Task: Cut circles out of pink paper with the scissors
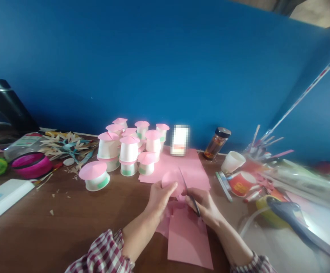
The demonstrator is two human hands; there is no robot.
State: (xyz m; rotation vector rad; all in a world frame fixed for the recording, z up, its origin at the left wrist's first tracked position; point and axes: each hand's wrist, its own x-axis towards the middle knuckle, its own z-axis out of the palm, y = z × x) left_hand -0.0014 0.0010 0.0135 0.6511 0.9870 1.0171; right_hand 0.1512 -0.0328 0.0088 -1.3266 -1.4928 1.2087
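My left hand (159, 198) pinches a round pink paper piece (169, 180) and holds it up over the table. My right hand (203, 204) is closed on a pair of scissors (189, 191), whose blades point up and away beside the paper's right edge. Under both hands lie pink paper sheets (189, 237) and scraps on the brown wooden table (68, 223). Behind them stands a cluster of white paper cups with pink paper lids (129, 148), some stacked, one cup (95, 176) apart at the front left.
A glass jar with a dark lid (217, 143) stands by the blue wall. At the right lie a white cup (232, 162), a red cup (240, 184), pens and a glue gun (292, 216). A pink bowl (32, 165), paper strips and a white box (2, 199) sit left.
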